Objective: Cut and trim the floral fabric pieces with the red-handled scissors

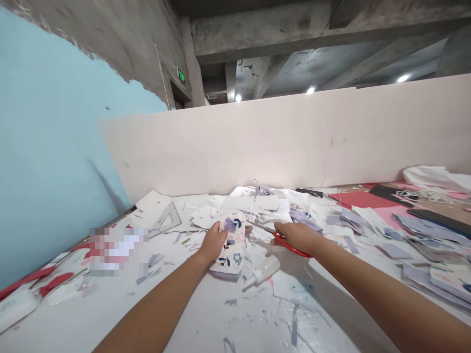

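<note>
My left hand grips a floral fabric piece by its left side, thumb on top. The piece is cream with purple and blue flowers, and a lilac layer shows along its lower edge. To the right, my right hand is closed around the red handles of a pair of scissors. Their blades point left toward the upper right edge of the fabric; whether they touch it I cannot tell. Just below the blades, a clear squeeze bottle with a narrow nozzle lies on its side on the white table.
A set square lies among paper scraps at the back left. Lilac fabric pieces are piled on the right, near a red sheet and white cord. A pale partition stands behind the table, a blue wall at left.
</note>
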Motion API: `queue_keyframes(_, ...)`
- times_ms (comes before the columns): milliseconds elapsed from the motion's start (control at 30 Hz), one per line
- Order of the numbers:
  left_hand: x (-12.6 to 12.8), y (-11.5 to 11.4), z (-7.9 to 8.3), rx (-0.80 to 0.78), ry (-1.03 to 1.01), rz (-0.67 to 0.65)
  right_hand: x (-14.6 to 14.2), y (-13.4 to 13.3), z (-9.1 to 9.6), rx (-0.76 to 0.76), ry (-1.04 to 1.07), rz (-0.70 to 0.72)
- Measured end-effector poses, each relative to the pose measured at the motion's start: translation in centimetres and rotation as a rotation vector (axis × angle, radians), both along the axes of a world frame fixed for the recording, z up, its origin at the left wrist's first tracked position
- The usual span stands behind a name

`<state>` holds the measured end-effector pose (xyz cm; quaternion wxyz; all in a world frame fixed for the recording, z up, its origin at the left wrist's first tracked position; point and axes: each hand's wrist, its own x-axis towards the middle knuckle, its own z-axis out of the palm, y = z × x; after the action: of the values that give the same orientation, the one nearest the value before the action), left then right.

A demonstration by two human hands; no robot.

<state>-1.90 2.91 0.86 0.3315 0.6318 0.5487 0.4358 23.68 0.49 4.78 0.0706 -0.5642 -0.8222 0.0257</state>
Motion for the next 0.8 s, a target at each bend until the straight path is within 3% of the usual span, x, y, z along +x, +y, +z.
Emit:
queue_keyframes(200,-0.5,-4.0,1.7,-0.001,-0.111,-0.062,0.4,-4.2,1.2,-0.011,0.047,-0.065)
queue_keyframes(367,-0.8,-6.6,2.3,-0.058,-0.256,-0.072,-0.9,-6.9,1.7,-0.057,0.262,-0.104)
queue_keyframes(500,-1.2,-6.7,1.4,-0.024,-0.309,-0.078,-2.3,-7.5,0.7,-0.002,0.370,-0.079)
queue_keyframes(700,-2.2,-6.2,0.2,-0.007,-0.275,-0.015,-3.1,-6.9,-1.6,0.082,0.331,-0.069)
queue_keyframes(800,-2.3,-6.2,-0.1,-0.026,-0.297,-0.071,-3.4,-6.7,-2.1,0.120,0.327,-0.069)
